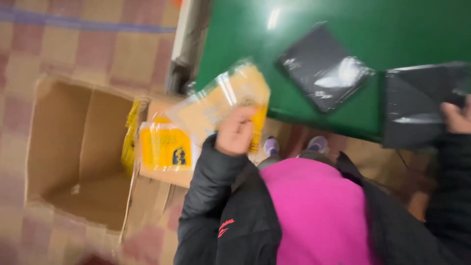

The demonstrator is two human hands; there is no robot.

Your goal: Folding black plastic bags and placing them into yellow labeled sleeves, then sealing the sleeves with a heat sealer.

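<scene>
Yellow flat packet in clear plastic wrap [223,100] was gripped in the left hand [235,131], fingers curled shut around its lower edge, held up w/ the packet tilted, its top corner over the edge of the green table [392,29]. Left arm in a black jacket sleeve [211,196], bent at the elbow.

Right hand [457,118] was at the far right of the frame, mostly cut off; fingers closed on the edge of a black plastic bag [417,105], which hung partly over the table's near edge. Exact finger positions hard to tell, pic blurred. A second black plastic-wrapped flat item [321,66] lay on the table, apart from the held bag, turned diagonally, w/ glare on its wrap.

Below & left of the left hand, more yellow packets [164,147] sat stacked in a small brown carton [162,174] on the floor. Beside it to the left, a bigger open cardboard box [73,147] w/ flaps up, inside bare cardboard. Floor was tiled in a pink and tan check [88,44].

Person wore a pink top [319,211] under the open jacket; light-coloured shoes [318,144] showed under the table edge.
</scene>
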